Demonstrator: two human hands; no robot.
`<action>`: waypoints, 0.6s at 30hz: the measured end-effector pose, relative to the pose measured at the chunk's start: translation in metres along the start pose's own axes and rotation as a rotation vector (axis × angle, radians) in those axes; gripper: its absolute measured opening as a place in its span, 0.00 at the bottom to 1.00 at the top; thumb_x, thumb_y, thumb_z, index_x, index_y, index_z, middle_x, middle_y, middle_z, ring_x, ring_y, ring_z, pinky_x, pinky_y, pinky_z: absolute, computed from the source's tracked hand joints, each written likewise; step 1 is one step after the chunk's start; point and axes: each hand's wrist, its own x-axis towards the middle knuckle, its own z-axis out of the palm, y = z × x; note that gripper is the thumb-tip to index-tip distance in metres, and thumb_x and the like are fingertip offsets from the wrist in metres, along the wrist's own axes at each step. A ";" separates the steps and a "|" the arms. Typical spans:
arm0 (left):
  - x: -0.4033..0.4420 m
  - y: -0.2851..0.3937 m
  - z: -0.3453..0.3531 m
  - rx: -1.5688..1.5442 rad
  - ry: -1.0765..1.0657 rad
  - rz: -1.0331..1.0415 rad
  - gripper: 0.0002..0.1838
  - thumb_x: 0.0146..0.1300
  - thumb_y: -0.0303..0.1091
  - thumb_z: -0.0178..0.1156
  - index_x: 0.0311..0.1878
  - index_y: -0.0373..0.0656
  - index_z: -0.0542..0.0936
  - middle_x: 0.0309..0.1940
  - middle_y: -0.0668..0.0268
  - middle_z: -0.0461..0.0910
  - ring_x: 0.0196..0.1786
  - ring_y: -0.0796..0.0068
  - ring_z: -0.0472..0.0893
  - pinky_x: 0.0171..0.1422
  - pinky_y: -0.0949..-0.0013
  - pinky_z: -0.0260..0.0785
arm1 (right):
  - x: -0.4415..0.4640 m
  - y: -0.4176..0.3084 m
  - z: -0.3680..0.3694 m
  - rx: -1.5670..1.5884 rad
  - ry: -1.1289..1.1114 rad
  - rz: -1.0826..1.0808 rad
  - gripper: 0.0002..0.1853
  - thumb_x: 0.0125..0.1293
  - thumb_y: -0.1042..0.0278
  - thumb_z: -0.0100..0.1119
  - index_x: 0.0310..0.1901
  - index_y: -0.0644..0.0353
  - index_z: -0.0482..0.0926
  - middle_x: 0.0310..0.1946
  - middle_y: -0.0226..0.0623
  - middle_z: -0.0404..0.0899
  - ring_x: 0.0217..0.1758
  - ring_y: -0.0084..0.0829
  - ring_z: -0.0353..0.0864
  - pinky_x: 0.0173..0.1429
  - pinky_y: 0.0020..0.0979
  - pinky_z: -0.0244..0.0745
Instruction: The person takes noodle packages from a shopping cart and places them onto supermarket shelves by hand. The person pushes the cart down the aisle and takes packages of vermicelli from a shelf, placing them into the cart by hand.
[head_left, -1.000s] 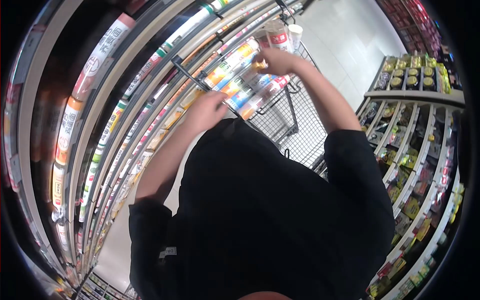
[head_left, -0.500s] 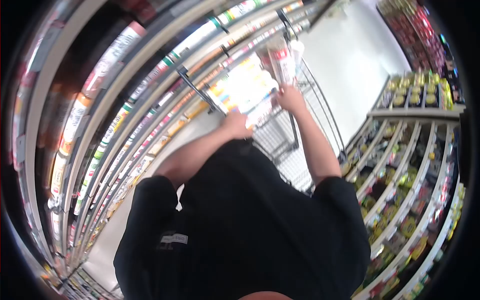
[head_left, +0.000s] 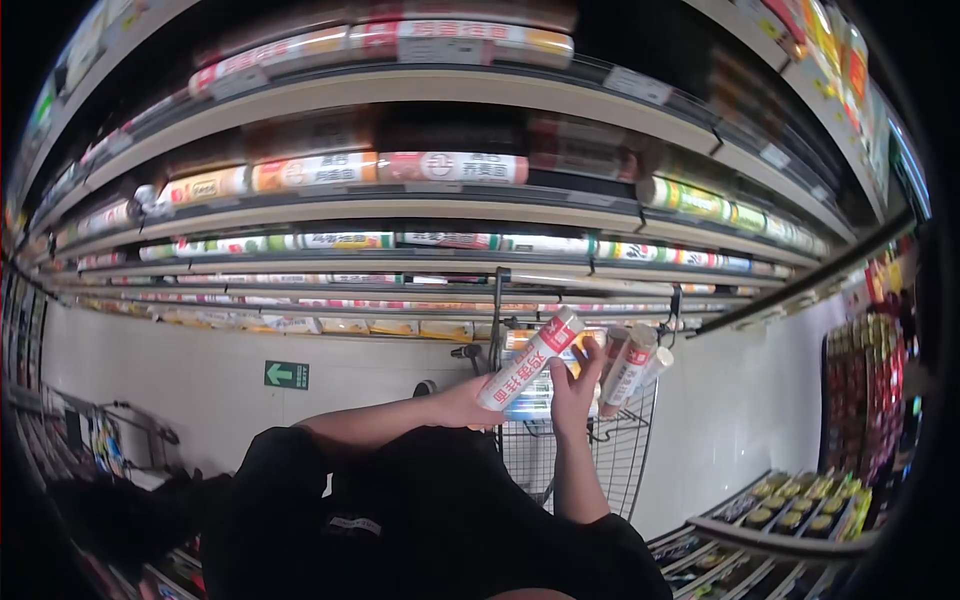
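A cylindrical pack of dried noodles [head_left: 530, 362], white with a red end and red lettering, lies slantwise over the shopping cart [head_left: 525, 455]. My left hand [head_left: 467, 402] is closed round its lower end. My right hand [head_left: 574, 392] is beside the upper part, thumb at the pack's edge and fingers apart. Just right of that hand, another noodle pack [head_left: 629, 370] leans upright at the cart, with a paler roll beside it. Under the held pack, brightly coloured packages [head_left: 530, 405] are partly hidden in the cart.
Shelves of noodle packs [head_left: 453, 167] curve across the front. A green floor sign [head_left: 287, 375] lies to the left, with another cart [head_left: 125, 440] farther left. Lower right stands a display of yellow-lidded containers [head_left: 800, 505]; stacked red goods [head_left: 862, 385] rise behind it.
My view has swung to face the shelves squarely. My left hand, earlier low by the cart's side, now grips a noodle pack. My right hand has its fingers spread near that pack.
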 end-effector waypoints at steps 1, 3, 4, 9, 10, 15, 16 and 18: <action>-0.005 0.004 -0.002 -0.018 0.033 0.161 0.41 0.62 0.35 0.76 0.73 0.39 0.63 0.54 0.61 0.79 0.49 0.74 0.83 0.53 0.68 0.79 | 0.006 0.007 0.004 0.016 -0.269 0.016 0.33 0.71 0.69 0.66 0.74 0.64 0.64 0.68 0.45 0.71 0.73 0.37 0.70 0.75 0.43 0.68; -0.021 0.018 -0.001 0.158 0.247 0.294 0.43 0.62 0.35 0.75 0.75 0.39 0.62 0.59 0.57 0.79 0.57 0.66 0.82 0.60 0.64 0.78 | 0.010 -0.008 0.022 -0.007 -0.765 0.074 0.34 0.71 0.70 0.67 0.75 0.64 0.64 0.65 0.44 0.74 0.73 0.36 0.70 0.78 0.42 0.64; -0.027 0.024 -0.004 0.253 0.346 0.362 0.44 0.62 0.35 0.75 0.75 0.38 0.62 0.61 0.55 0.78 0.61 0.63 0.82 0.63 0.62 0.77 | 0.004 -0.015 0.036 -0.104 -0.809 -0.037 0.33 0.69 0.68 0.70 0.72 0.65 0.68 0.63 0.42 0.76 0.70 0.35 0.74 0.76 0.39 0.66; -0.067 0.060 -0.051 1.054 0.340 0.430 0.50 0.61 0.41 0.76 0.80 0.42 0.57 0.70 0.49 0.68 0.70 0.54 0.75 0.72 0.56 0.72 | 0.006 -0.035 0.082 0.049 -0.719 -0.049 0.34 0.64 0.65 0.76 0.68 0.64 0.71 0.58 0.40 0.81 0.60 0.33 0.82 0.65 0.36 0.77; -0.080 0.073 -0.067 0.964 0.365 0.448 0.50 0.61 0.40 0.76 0.80 0.43 0.57 0.71 0.50 0.68 0.70 0.56 0.75 0.71 0.57 0.73 | 0.012 -0.045 0.090 -0.030 -0.691 -0.109 0.34 0.63 0.64 0.77 0.68 0.64 0.71 0.56 0.40 0.82 0.58 0.32 0.83 0.63 0.37 0.78; -0.155 0.151 -0.124 0.389 0.456 0.850 0.44 0.59 0.28 0.77 0.77 0.46 0.65 0.71 0.57 0.69 0.69 0.66 0.75 0.68 0.61 0.75 | 0.041 -0.115 0.118 -0.389 -0.652 -0.416 0.33 0.57 0.64 0.82 0.63 0.61 0.78 0.51 0.40 0.83 0.54 0.34 0.84 0.59 0.36 0.80; -0.170 0.170 -0.131 0.351 0.404 0.900 0.43 0.59 0.25 0.77 0.77 0.45 0.66 0.71 0.58 0.70 0.69 0.67 0.75 0.68 0.62 0.75 | 0.049 -0.130 0.123 -0.471 -0.666 -0.500 0.33 0.56 0.65 0.82 0.63 0.61 0.79 0.51 0.40 0.83 0.55 0.33 0.84 0.59 0.36 0.79; -0.196 0.208 -0.143 0.646 0.460 0.874 0.39 0.59 0.25 0.77 0.73 0.45 0.72 0.67 0.59 0.74 0.64 0.66 0.79 0.67 0.61 0.76 | 0.060 -0.171 0.139 -0.592 -0.586 -0.756 0.32 0.53 0.61 0.83 0.61 0.52 0.82 0.48 0.38 0.83 0.50 0.42 0.87 0.52 0.40 0.83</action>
